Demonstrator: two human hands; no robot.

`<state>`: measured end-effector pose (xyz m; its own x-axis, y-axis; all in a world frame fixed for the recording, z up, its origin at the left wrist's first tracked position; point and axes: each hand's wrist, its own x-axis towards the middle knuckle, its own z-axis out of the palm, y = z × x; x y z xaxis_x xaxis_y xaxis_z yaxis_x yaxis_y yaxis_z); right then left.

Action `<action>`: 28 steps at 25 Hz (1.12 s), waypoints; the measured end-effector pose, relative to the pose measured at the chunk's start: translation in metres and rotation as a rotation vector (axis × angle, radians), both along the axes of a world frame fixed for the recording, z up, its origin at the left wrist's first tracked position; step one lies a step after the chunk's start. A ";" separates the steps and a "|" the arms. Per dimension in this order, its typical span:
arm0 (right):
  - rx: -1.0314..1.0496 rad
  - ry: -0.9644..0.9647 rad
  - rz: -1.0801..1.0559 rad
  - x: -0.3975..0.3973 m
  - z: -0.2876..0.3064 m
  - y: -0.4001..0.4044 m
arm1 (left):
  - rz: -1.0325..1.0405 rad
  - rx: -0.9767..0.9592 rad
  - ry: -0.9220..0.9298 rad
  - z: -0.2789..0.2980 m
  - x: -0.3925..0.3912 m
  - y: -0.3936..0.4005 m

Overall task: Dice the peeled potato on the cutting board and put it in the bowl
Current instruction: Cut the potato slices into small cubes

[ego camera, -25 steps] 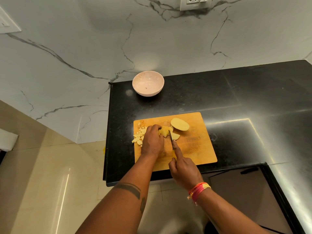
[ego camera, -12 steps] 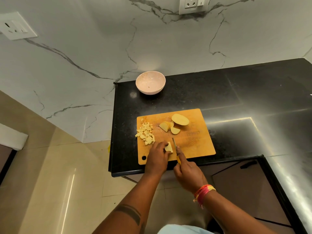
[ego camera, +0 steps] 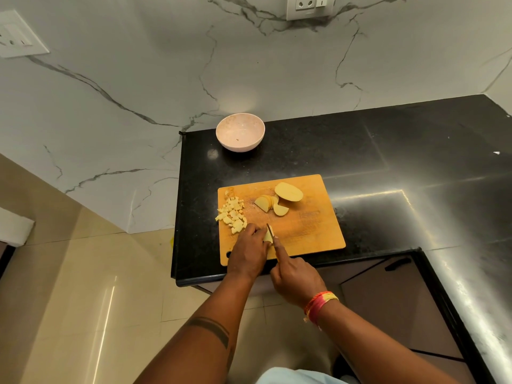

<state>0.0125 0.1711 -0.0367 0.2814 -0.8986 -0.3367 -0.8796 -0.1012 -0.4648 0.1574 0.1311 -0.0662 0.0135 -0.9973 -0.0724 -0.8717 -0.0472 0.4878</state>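
Note:
An orange wooden cutting board (ego camera: 310,231) lies on the black counter. A pile of diced potato (ego camera: 232,214) sits along the board's left edge. A potato half (ego camera: 289,192) and a fan of slices (ego camera: 270,204) lie at the board's far middle. My left hand (ego camera: 249,250) pins a potato slice (ego camera: 268,237) near the board's front edge. My right hand (ego camera: 293,278) grips a knife (ego camera: 271,231), forefinger along the blade, which rests on that slice. The pale pink bowl (ego camera: 240,132) stands beyond the board by the wall, with only a speck inside.
The black counter (ego camera: 388,167) runs right and turns toward me in an L. Its left edge drops to a beige tiled floor (ego camera: 83,300). Marble wall with a socket plate (ego camera: 309,6) is behind. Cabinet doors with a handle (ego camera: 397,264) are below the counter.
My left hand took a slice from the far middle of the board to the front edge, and the knife followed; both hands now work on it there. The view shifted slightly.

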 end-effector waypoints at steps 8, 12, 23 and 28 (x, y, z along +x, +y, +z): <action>-0.017 0.092 0.044 0.004 -0.005 -0.006 | -0.048 -0.027 -0.063 -0.004 0.001 -0.010; -0.006 0.114 0.071 -0.010 -0.006 0.015 | -0.040 -0.012 -0.044 -0.009 0.002 -0.011; 0.035 0.073 0.062 -0.029 0.001 0.044 | -0.031 -0.012 -0.115 -0.006 0.000 -0.006; 0.028 0.045 0.036 -0.015 0.004 0.025 | -0.037 -0.026 -0.158 -0.002 0.002 -0.001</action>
<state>-0.0026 0.1964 -0.0323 0.2972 -0.8784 -0.3743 -0.8956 -0.1206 -0.4282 0.1590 0.1297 -0.0678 -0.0144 -0.9988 -0.0469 -0.9384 -0.0027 0.3454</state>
